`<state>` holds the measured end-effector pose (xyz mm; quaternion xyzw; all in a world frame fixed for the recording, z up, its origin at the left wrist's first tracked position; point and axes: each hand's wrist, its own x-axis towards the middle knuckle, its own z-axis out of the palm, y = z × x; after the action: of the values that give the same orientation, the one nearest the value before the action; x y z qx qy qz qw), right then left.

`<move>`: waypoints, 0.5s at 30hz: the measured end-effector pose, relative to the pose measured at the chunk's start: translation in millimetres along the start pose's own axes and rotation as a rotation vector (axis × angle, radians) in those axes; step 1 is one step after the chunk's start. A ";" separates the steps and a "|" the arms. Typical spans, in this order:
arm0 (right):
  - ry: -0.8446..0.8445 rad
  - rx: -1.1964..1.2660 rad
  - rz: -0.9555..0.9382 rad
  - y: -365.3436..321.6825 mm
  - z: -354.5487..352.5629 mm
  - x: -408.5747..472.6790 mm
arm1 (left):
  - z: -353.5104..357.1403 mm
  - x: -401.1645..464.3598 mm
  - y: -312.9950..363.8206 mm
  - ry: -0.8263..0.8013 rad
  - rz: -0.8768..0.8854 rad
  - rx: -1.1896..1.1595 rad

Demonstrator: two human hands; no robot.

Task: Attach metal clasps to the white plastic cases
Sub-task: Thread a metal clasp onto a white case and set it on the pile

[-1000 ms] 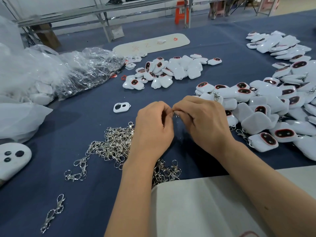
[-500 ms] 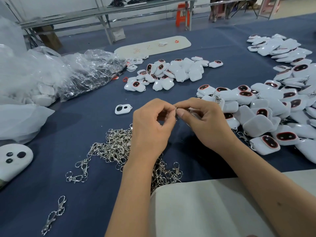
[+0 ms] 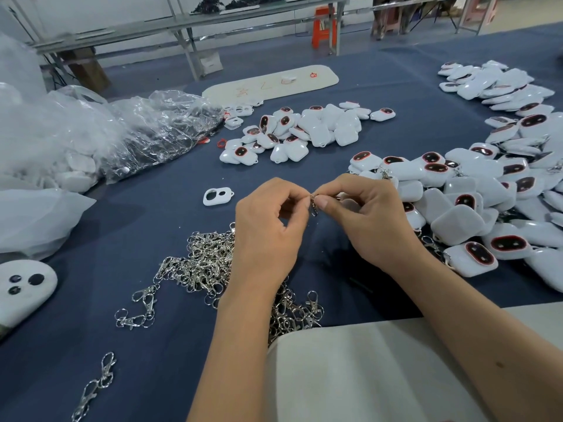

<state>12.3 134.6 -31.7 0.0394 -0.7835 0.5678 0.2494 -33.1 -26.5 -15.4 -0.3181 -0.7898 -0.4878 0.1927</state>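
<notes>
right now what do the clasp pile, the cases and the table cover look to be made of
Clasp pile: shiny silver metal, bright glints.
Cases: smooth white plastic, likely glossy, soft highlights; some bear dark red-rimmed ovals.
Table cover: matte dark blue cloth, it seems; no shine, faint creases.

- Heap of silver metal clasps (image 3: 210,263) lies on the blue cloth table (image 3: 152,345), nearest the person, left of centre.
- Big pile of white plastic cases (image 3: 502,190) lies right.
- Smaller cluster of white cases (image 3: 307,129) sits behind.
- Crumpled clear plastic bags (image 3: 122,129) lie far left.
</notes>
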 end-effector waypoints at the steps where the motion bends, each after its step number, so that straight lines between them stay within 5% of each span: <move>1: 0.001 0.002 -0.002 -0.2 0.7 -0.1 | 0.5 0.0 -0.5 0.005 -0.015 0.002; 9: 0.028 -0.105 -0.099 -2.0 3.3 -1.1 | -1.1 0.5 -3.0 -0.038 -0.045 -0.003; 15: 0.006 -0.062 0.013 -3.2 3.7 -1.1 | -1.8 0.8 -0.9 -0.027 -0.100 -0.029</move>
<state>13.1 129.9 -30.2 0.0247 -0.8003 0.5448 0.2491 -34.3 -28.0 -14.7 -0.2877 -0.8000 -0.5038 0.1530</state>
